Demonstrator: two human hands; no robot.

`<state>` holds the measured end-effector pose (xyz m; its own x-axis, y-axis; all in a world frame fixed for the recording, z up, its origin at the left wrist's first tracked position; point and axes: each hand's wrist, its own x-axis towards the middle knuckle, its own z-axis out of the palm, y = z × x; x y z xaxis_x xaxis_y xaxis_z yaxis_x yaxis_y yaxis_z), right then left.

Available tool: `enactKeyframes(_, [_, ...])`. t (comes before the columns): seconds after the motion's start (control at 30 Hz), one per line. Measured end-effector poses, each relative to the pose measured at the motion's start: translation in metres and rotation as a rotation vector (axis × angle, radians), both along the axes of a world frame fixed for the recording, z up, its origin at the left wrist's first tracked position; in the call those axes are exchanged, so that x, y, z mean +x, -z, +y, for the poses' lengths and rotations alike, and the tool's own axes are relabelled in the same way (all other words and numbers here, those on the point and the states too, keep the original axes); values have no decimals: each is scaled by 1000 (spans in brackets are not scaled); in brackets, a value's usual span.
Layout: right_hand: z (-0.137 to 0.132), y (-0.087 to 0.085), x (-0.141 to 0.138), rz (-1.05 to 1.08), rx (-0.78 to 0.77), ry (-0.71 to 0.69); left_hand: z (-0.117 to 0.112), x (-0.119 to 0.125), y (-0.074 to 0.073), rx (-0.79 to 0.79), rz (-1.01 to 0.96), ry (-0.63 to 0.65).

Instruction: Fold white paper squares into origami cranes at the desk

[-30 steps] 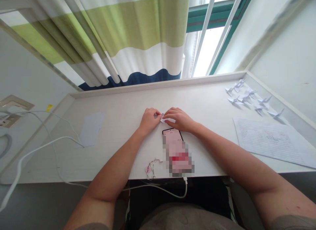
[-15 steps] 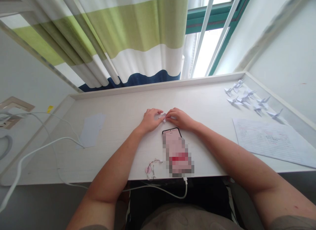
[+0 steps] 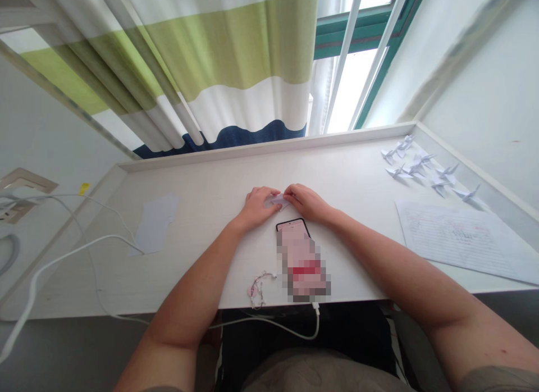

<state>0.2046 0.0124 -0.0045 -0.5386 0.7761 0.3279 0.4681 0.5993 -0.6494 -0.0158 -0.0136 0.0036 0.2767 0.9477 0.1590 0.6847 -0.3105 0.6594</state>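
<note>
Between my two hands, just above the middle of the desk, is a small folded piece of white paper [image 3: 277, 199]. My left hand [image 3: 260, 206] pinches its left side with thumb and fingers. On its right side, my right hand [image 3: 306, 202] grips it with the fingertips pressed together. The fingers cover part of the paper, so its exact fold is hard to make out. Right below the hands lies a phone [image 3: 301, 257], its screen lit pink and partly blurred out.
Several folded paper cranes [image 3: 415, 166] stand at the back right, above a written sheet [image 3: 458, 240]. White paper pieces [image 3: 155, 223] lie at the left, near a white cable [image 3: 67, 257]. A beaded strap [image 3: 256, 288] rests by the front edge of the desk [image 3: 202, 173].
The left fingers have closed in on the paper, and more of it shows as a flat strip between the hands. The hands stay at nearly the same spot.
</note>
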Motion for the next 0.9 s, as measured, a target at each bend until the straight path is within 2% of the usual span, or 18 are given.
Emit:
enactKeyframes(0.13, [-2,-2,0,36,-27,30,1,4,3,38,10,-32])
enactKeyframes(0.27, [-5,-5,1,27,2,-19,1,9,5,64,24,-70])
enactKeyframes(0.6, [3,4,-2,-40,87,-39,0,13,5,84,5,-90])
enactKeyframes(0.9, [3,0,-12,-109,34,191,-5,17,-5,43,113,-124])
